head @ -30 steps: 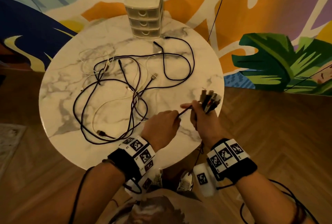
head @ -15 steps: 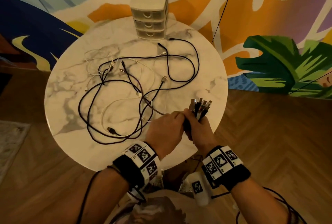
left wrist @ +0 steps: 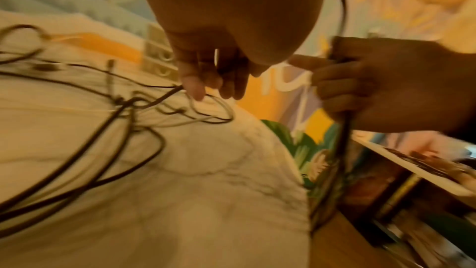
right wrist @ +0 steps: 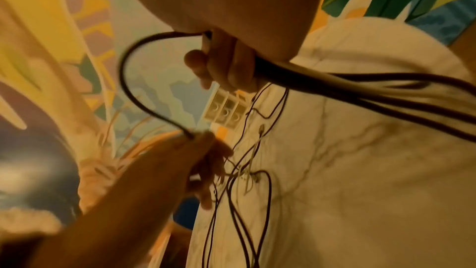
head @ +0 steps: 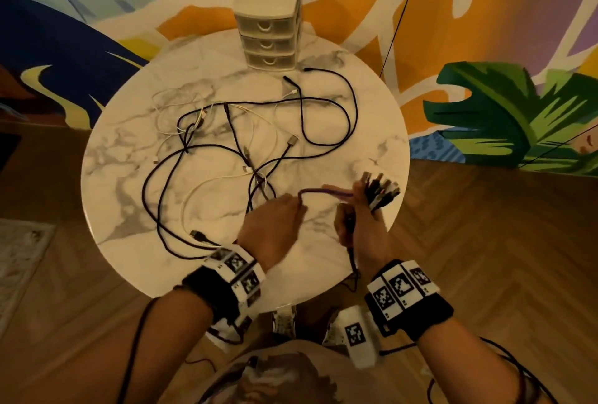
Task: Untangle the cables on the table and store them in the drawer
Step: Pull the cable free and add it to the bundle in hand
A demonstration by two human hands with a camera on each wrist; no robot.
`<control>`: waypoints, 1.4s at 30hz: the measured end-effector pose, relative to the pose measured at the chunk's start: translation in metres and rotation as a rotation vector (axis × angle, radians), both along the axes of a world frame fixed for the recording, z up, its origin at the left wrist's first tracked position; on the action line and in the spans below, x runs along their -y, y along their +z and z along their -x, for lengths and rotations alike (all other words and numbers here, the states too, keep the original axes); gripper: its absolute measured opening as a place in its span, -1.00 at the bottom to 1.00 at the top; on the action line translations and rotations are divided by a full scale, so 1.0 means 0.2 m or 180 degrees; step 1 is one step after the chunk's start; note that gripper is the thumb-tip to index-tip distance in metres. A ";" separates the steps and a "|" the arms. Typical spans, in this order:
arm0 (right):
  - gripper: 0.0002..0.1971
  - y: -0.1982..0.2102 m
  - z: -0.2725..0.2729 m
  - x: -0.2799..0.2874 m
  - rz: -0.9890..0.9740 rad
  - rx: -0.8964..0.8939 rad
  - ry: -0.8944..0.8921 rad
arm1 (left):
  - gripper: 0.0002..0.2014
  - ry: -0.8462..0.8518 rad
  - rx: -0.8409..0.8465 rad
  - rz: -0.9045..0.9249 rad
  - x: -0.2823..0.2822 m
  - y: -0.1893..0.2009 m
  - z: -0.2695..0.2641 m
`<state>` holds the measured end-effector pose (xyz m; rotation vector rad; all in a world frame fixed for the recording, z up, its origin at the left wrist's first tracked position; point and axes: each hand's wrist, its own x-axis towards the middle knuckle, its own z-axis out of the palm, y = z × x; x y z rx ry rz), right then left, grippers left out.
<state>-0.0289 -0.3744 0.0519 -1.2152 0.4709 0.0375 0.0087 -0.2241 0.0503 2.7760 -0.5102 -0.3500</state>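
A tangle of black, purple and white cables lies across the round marble table. My right hand grips a bundle of cable ends whose plugs fan out above the fist near the table's right edge. The bundle's cords hang down from that fist. My left hand pinches a purple cable that runs from it across to the right hand. A small beige drawer unit stands at the table's far edge, all drawers closed.
A painted mural wall rises behind the table. Wood floor surrounds it, with a pale rug at the left. Thin sensor leads trail from my wristbands.
My hands were together at the bundle; the left hand has since moved left, drawing a length of purple cable out between them. The right hand shifted slightly right with the bundle.
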 end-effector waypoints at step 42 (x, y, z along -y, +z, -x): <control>-0.59 0.03 0.03 0.33 0.0917 -0.0284 -0.1086 | -0.76 -0.0929 -0.1227 0.0365 0.27 -0.09 0.27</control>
